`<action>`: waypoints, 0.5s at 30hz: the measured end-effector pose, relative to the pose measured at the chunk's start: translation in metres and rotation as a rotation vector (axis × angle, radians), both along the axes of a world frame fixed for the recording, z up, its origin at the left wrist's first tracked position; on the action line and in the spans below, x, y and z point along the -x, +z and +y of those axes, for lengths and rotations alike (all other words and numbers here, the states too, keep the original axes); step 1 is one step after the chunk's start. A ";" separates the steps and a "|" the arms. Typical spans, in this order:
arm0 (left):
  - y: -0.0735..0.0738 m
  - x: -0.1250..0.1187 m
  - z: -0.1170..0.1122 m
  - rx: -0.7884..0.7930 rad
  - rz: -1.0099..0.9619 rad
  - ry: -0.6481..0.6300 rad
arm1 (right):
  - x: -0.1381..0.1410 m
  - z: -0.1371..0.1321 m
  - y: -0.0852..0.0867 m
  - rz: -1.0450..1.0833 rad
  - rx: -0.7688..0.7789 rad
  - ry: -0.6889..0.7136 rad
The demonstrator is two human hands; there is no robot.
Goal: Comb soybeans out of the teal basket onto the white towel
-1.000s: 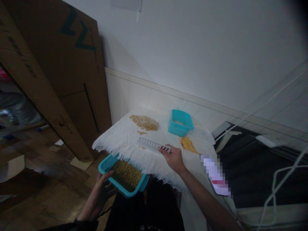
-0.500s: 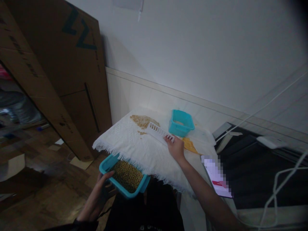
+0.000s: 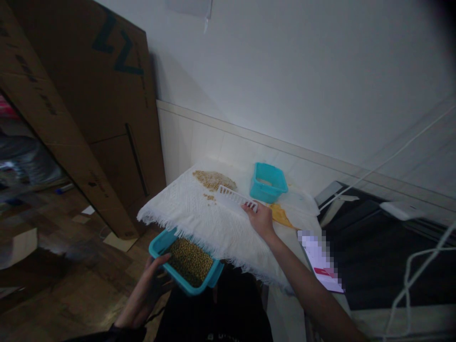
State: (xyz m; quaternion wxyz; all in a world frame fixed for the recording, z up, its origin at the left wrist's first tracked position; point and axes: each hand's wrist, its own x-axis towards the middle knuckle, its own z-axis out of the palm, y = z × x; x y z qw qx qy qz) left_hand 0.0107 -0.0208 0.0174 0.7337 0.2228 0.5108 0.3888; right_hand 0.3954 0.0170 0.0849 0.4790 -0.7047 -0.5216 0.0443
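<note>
My left hand (image 3: 156, 273) grips the left side of a teal plastic bin (image 3: 210, 280), thumb over its rim. Soybeans (image 3: 190, 259) fill much of this bin, which is held below the table's front edge, partly under the cloth fringe. In my right hand (image 3: 260, 217) is the right end of a white slotted plastic strip (image 3: 231, 203), held over the white cloth (image 3: 192, 204). Just beyond the strip's far end lies a pile of soybeans mixed with pale grains (image 3: 213, 180). A few loose beans (image 3: 209, 197) are scattered beside it.
A second teal bin (image 3: 267, 190) with some pale contents stands at the table's back. Near it lie a yellow cloth (image 3: 281, 216) and a phone or tablet (image 3: 322, 266) with a lit screen. A large cardboard box (image 3: 117, 109) stands left; white cables (image 3: 406, 285) hang right.
The slotted strip's far end has dropped slightly toward the cloth, still in my right hand. The bin in my left hand has shifted a touch to the right.
</note>
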 end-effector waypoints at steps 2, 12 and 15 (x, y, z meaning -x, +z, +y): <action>0.000 0.000 0.000 -0.010 0.003 -0.002 | 0.001 0.000 0.001 0.008 -0.009 0.002; -0.009 0.003 0.001 -0.009 -0.008 -0.023 | 0.004 0.003 0.005 0.032 -0.003 0.072; -0.008 0.003 0.001 -0.005 -0.014 -0.021 | 0.005 0.003 0.005 0.033 -0.007 0.074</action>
